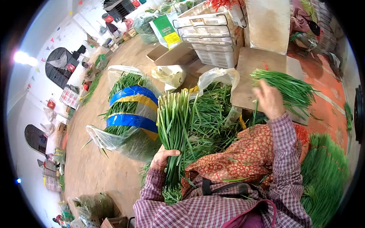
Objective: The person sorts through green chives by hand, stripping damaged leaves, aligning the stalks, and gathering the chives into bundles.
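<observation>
My left hand [164,157] is wrapped round an upright bunch of green chives [175,125], pale stem ends up, thumb across the front. My right hand [269,99] is raised beside a second bunch of chives [283,85], which lies on a cardboard sheet [243,81]. Its fingers look curled and somewhat blurred; a thin green strand hangs just below them, and what they hold is unclear. Between my hands, loose chives [213,114] fill an open clear plastic bag [217,76]. A red floral apron [235,152] covers my lap, with a few stray leaves on it.
A plastic-wrapped bale [131,110] with blue and yellow bands stands to the left. Ahead are stacked white crates [215,53] and an open cardboard box [171,55]. A large heap of chives [325,178] lies at my right. Another person [304,19] sits at upper right.
</observation>
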